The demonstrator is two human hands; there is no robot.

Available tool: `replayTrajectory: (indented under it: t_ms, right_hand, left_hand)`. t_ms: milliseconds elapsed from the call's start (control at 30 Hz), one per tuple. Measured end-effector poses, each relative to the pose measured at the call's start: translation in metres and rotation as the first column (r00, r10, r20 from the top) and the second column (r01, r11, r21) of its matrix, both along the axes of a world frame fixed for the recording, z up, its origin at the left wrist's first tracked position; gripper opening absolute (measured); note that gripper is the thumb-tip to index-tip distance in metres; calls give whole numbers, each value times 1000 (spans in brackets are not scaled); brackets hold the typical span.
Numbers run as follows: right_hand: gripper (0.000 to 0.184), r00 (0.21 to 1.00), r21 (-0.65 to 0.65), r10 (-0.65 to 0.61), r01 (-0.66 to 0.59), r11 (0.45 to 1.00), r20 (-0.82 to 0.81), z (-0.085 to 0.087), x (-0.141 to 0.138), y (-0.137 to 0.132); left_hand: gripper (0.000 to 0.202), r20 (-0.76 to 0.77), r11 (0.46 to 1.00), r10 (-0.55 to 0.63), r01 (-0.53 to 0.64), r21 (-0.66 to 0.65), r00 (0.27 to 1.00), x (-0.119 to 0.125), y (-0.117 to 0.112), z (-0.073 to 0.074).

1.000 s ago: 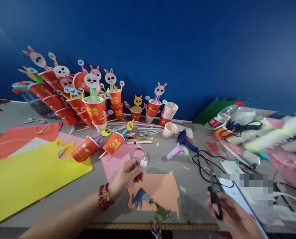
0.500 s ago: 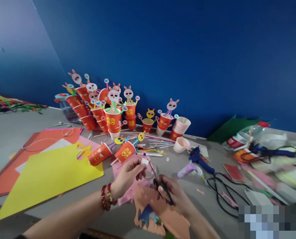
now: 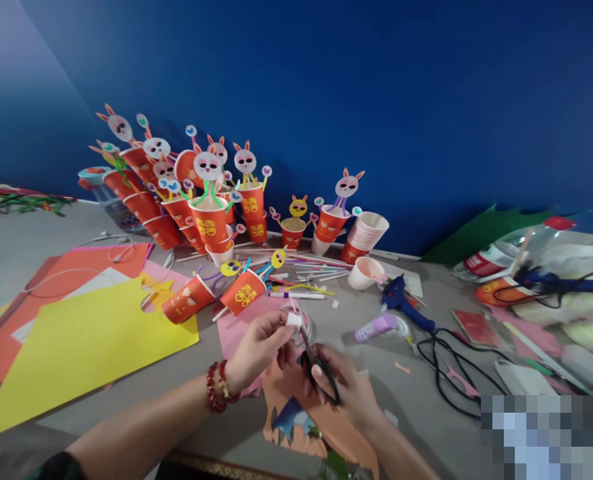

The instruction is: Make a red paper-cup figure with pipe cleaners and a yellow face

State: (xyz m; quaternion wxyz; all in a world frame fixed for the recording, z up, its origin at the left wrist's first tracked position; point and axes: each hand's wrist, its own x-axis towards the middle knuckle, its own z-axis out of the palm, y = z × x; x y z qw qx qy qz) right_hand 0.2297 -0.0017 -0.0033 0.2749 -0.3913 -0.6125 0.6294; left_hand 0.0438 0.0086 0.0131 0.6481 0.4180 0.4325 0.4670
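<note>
Between the thumb and fingers of my left hand (image 3: 261,343) is a small white piece of paper (image 3: 294,321). My right hand (image 3: 344,383) grips black-handled scissors (image 3: 326,381), whose blades point up and left beside that paper; whether they touch it I cannot tell. Beneath my hands lie cut orange paper (image 3: 336,420) and pink paper (image 3: 229,337). Just beyond, two red paper cups (image 3: 189,298) with yellow-faced figures lie on their sides. A marker pen (image 3: 299,295) rests past my left fingertips.
Red cups with rabbit figures (image 3: 209,223) stand along the blue wall. Yellow paper (image 3: 96,347) covers orange sheets at left. On the right are a purple glue stick (image 3: 376,328), a blue glue gun (image 3: 404,303), its looping black cable (image 3: 439,373) and a plastic bottle (image 3: 521,247).
The scissors have come closer to the white paper, their blades now beside it. My view has shifted slightly. Both hands keep their hold.
</note>
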Motion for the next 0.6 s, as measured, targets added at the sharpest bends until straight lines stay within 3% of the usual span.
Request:
replayTrajectory:
  t_ms: [600]
  right_hand:
    - [57,999,59,0,-2,998,49,-2,0,0]
  left_hand:
    - [42,45,999,-22,24,-46,999,-4,-2,-1]
